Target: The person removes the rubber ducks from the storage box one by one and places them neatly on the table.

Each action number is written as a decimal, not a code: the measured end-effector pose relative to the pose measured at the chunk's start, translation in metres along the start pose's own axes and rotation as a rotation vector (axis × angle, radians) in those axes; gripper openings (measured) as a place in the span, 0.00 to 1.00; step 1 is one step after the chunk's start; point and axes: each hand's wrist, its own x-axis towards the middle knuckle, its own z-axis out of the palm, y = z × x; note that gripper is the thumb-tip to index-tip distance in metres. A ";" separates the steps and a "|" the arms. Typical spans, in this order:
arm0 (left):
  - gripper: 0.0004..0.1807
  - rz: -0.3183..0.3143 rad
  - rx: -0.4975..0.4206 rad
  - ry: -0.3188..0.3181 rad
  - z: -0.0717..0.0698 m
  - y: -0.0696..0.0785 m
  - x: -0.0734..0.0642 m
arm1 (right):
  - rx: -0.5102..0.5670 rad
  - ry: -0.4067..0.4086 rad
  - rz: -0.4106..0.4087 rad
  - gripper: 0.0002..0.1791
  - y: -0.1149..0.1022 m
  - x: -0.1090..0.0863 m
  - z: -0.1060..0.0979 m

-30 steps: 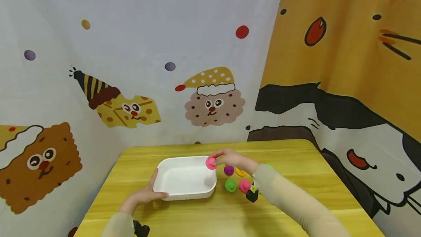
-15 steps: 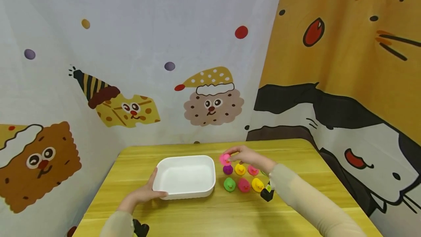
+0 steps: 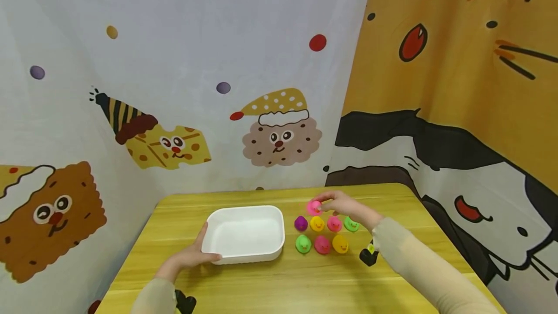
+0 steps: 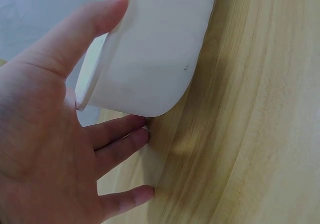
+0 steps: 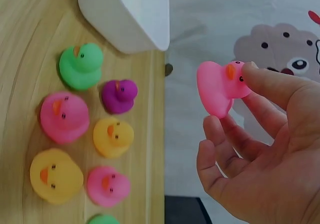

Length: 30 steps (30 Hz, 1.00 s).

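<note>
A pink rubber duck [image 5: 220, 88] is pinched between the thumb and fingers of my right hand [image 3: 342, 204], raised above the back row of ducks. In the right wrist view its orange beak shows beside my thumb. My left hand [image 3: 187, 258] holds the near left corner of a white plastic basin [image 3: 243, 259]. In the left wrist view the thumb lies against the basin's outer wall [image 4: 155, 59], and several fingers reach along the other side of the corner. The basin's inside shows bare white in the head view.
Right of the basin, several rubber ducks stand in two rows: purple [image 3: 301, 223], yellow [image 3: 317, 224], pink [image 3: 334, 223] and green [image 3: 351, 224] behind; green [image 3: 303, 244], deep pink [image 3: 322, 244] and yellow [image 3: 340, 244] in front. A cartoon-printed curtain [image 3: 174, 62] hangs behind the wooden table [image 3: 279, 290].
My right hand has carried the pink duck rightward, from the basin's right rim to above the back row. The ducks its arm covered now show. My left hand stays on the basin.
</note>
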 end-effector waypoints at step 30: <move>0.67 -0.008 0.008 0.020 0.000 0.003 -0.001 | 0.014 0.056 0.055 0.22 0.053 -0.029 -0.030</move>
